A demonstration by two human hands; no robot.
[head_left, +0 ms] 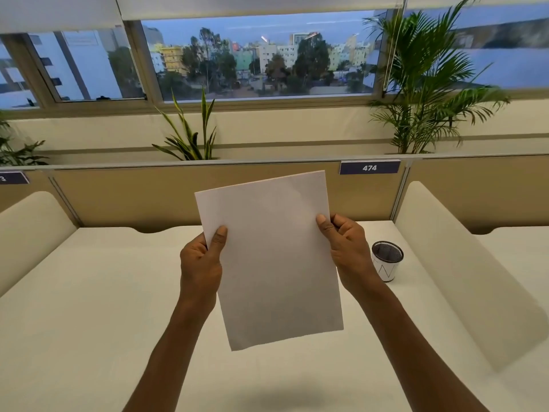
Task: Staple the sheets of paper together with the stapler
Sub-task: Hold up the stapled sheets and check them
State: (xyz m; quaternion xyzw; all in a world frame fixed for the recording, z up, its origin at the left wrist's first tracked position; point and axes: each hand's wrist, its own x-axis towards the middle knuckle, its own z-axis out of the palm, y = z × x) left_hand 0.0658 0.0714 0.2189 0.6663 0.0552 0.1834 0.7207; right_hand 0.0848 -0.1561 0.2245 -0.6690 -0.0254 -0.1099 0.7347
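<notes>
A stack of white paper sheets (270, 260) is held up in the air above the desk, tilted slightly to the left. My left hand (200, 263) grips its left edge with the thumb on the front. On the opposite edge, my right hand (346, 248) pinches the stack, its thumb also on the front. A thin line of layered edges shows along the top of the stack. No stapler is in view.
A black mesh cup (387, 260) stands on the white desk (89, 307) just right of my right hand. Padded dividers (463, 263) flank the desk, with a partition labelled 474 (370, 168) behind and plants (427, 84) beyond.
</notes>
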